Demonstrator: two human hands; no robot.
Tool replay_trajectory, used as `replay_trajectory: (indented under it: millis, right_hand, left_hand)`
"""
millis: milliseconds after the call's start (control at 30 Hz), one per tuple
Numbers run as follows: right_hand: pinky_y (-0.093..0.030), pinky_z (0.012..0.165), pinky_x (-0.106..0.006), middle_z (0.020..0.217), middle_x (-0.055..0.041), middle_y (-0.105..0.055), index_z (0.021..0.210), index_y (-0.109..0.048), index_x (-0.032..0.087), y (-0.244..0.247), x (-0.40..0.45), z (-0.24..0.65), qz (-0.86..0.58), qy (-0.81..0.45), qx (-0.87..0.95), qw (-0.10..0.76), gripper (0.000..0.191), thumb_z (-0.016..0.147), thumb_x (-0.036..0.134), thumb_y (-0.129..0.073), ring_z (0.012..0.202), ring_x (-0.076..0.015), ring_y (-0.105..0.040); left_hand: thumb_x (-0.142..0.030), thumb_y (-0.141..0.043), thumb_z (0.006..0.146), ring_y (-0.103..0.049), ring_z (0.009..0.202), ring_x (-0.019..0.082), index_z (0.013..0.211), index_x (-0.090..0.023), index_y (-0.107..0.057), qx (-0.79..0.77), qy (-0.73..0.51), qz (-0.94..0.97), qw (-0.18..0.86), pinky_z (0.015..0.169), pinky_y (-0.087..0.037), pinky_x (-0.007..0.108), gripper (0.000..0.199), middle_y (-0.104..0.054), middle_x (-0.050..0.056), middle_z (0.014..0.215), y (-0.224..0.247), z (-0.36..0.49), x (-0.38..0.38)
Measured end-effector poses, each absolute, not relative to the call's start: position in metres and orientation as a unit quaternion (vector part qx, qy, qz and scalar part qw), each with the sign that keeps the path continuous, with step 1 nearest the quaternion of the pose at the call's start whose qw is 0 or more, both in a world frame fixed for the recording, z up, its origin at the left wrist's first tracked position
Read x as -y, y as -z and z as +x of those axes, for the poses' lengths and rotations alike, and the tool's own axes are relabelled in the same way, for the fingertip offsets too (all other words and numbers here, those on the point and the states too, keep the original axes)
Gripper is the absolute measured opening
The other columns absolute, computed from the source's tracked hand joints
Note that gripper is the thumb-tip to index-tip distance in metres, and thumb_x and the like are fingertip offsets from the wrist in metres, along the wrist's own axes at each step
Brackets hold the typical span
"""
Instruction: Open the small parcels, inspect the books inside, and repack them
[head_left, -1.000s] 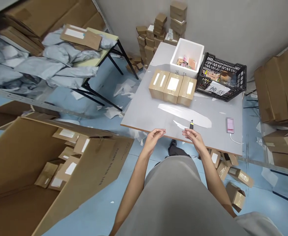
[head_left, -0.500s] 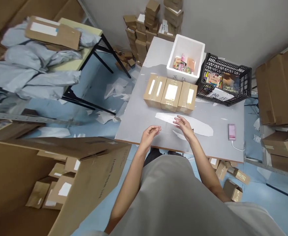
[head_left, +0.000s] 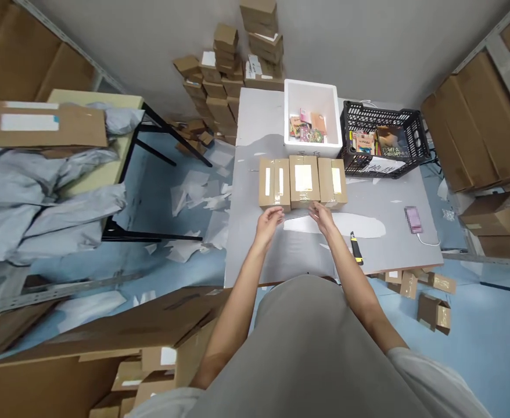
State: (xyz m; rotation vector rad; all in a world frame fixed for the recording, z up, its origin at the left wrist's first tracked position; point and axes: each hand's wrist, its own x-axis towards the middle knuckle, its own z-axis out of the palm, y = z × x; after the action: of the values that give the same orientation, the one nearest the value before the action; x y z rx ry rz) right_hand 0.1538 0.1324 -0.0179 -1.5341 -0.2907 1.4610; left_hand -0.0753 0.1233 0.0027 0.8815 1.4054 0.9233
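Both hands have moved up the table compared with a second ago: back then they hung around the near edge, now the left hand (head_left: 270, 220) is right by the front of the left box (head_left: 275, 184) and the right hand (head_left: 322, 218) is at the front of the middle box (head_left: 304, 184). The three taped boxes are still lined up side by side, with the right box (head_left: 332, 184) on the end. Fingers on both hands are loosely bent, not wrapped around anything, though I honestly can't tell if the tips touch cardboard. The yellow-and-black cutter (head_left: 356, 248) was mostly hidden behind the right arm half a second ago; now it's in plain sight just right of that forearm. The right hand covers part of the white patch (head_left: 355, 225), the phone (head_left: 413, 220) screen is pixelated, and the small stuff in the white bin (head_left: 311, 150) is tough to make out. The big carton (head_left: 150, 322) at lower left is cut off by the frame, and the torso blocks some of the table's front edge. Bare grey table (head_left: 248, 249) lies left of the left hand, plus a gap between cutter and phone; behind the boxes, the bin and black crate (head_left: 355, 167) crowd things.
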Motion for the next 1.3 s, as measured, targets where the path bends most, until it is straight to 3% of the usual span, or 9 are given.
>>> replay_trajectory:
  millis: [133,233,333,567,733,900,1067,1200,1300]
  right_hand:
    - [-0.063,0.115,-0.042,0.141,-0.0083,-0.080,0.107,-0.078,0.026,0.017,-0.115,0.147,-0.635,-0.603,0.114,0.470,0.015,0.093,0.030,-0.081,0.125,-0.0248,-0.081]
    - [-0.063,0.115,-0.042,0.135,-0.0086,-0.083,0.105,-0.079,0.025,0.015,-0.096,0.145,-0.643,-0.608,0.120,0.451,0.019,0.090,0.035,-0.085,0.122,-0.0262,-0.082]
    - [-0.063,0.114,-0.043,0.133,-0.0089,-0.086,0.105,-0.081,0.025,0.013,-0.077,0.147,-0.651,-0.610,0.126,0.433,0.025,0.087,0.040,-0.090,0.120,-0.0265,-0.083]
    - [-0.063,0.115,-0.045,0.129,-0.0092,-0.088,0.103,-0.083,0.026,0.015,-0.046,0.164,-0.664,-0.615,0.152,0.398,0.028,0.085,0.047,-0.090,0.113,-0.0250,-0.086]
    - [-0.062,0.116,-0.046,0.125,-0.0102,-0.089,0.101,-0.082,0.025,0.017,-0.044,0.177,-0.651,-0.628,0.162,0.394,0.029,0.087,0.049,-0.090,0.113,-0.0259,-0.087]
    - [-0.062,0.116,-0.044,0.130,-0.0100,-0.089,0.106,-0.083,0.025,0.024,-0.043,0.192,-0.636,-0.636,0.189,0.394,0.029,0.090,0.048,-0.086,0.114,-0.0252,-0.086]
    - [-0.063,0.113,-0.045,0.127,-0.0104,-0.088,0.108,-0.081,0.024,0.041,-0.039,0.204,-0.659,-0.610,0.229,0.376,0.030,0.089,0.048,-0.083,0.110,-0.0248,-0.085]
    - [-0.061,0.114,-0.047,0.119,-0.0082,-0.088,0.110,-0.080,0.024,0.057,-0.036,0.212,-0.676,-0.597,0.247,0.353,0.033,0.087,0.048,-0.085,0.116,-0.0264,-0.081]
    - [-0.058,0.119,-0.048,0.118,-0.0073,-0.088,0.109,-0.080,0.025,0.066,-0.033,0.219,-0.680,-0.590,0.265,0.344,0.035,0.085,0.050,-0.085,0.124,-0.0277,-0.077]
  left_hand:
    - [-0.031,-0.074,0.095,-0.056,0.159,0.037,0.131,-0.023,-0.074,-0.677,-0.330,0.501,0.427,0.139,-0.041,0.056,0.037,-0.070,0.017,0.155,0.008,-0.061,-0.160]
    - [-0.038,-0.085,0.092,-0.028,0.177,0.047,0.150,-0.020,-0.065,-0.721,-0.221,0.569,0.326,0.144,-0.025,0.064,0.064,-0.040,0.024,0.183,0.013,-0.040,-0.181]
    - [-0.046,-0.098,0.083,-0.010,0.179,0.060,0.151,-0.016,-0.060,-0.751,-0.171,0.559,0.307,0.141,-0.015,0.076,0.084,-0.014,0.033,0.191,0.022,-0.030,-0.194]
    - [-0.038,-0.106,0.068,-0.033,0.168,0.064,0.133,-0.023,-0.055,-0.762,-0.169,0.549,0.300,0.129,-0.023,0.089,0.084,-0.021,0.038,0.186,0.038,-0.059,-0.206]
    - [-0.028,-0.102,0.069,-0.044,0.158,0.056,0.132,-0.023,-0.054,-0.778,-0.135,0.539,0.294,0.124,-0.045,0.073,0.080,-0.038,0.031,0.171,0.032,-0.069,-0.188]
    - [-0.027,-0.100,0.070,-0.047,0.155,0.056,0.131,-0.020,-0.053,-0.784,-0.121,0.547,0.267,0.128,-0.041,0.071,0.078,-0.041,0.031,0.166,0.033,-0.077,-0.118]
    - [-0.028,-0.100,0.069,-0.038,0.164,0.063,0.135,-0.019,-0.052,-0.760,-0.089,0.586,0.265,0.132,-0.036,0.075,0.082,-0.033,0.037,0.175,0.034,-0.084,-0.027]
    - [-0.014,-0.099,0.061,-0.024,0.173,0.066,0.132,-0.020,-0.056,-0.713,-0.057,0.630,0.302,0.134,-0.035,0.077,0.083,-0.024,0.038,0.185,0.031,-0.086,0.012]
    - [-0.004,-0.091,0.061,-0.015,0.178,0.063,0.126,-0.022,-0.059,-0.647,-0.045,0.679,0.345,0.135,-0.036,0.078,0.075,-0.021,0.033,0.190,0.028,-0.086,0.022]
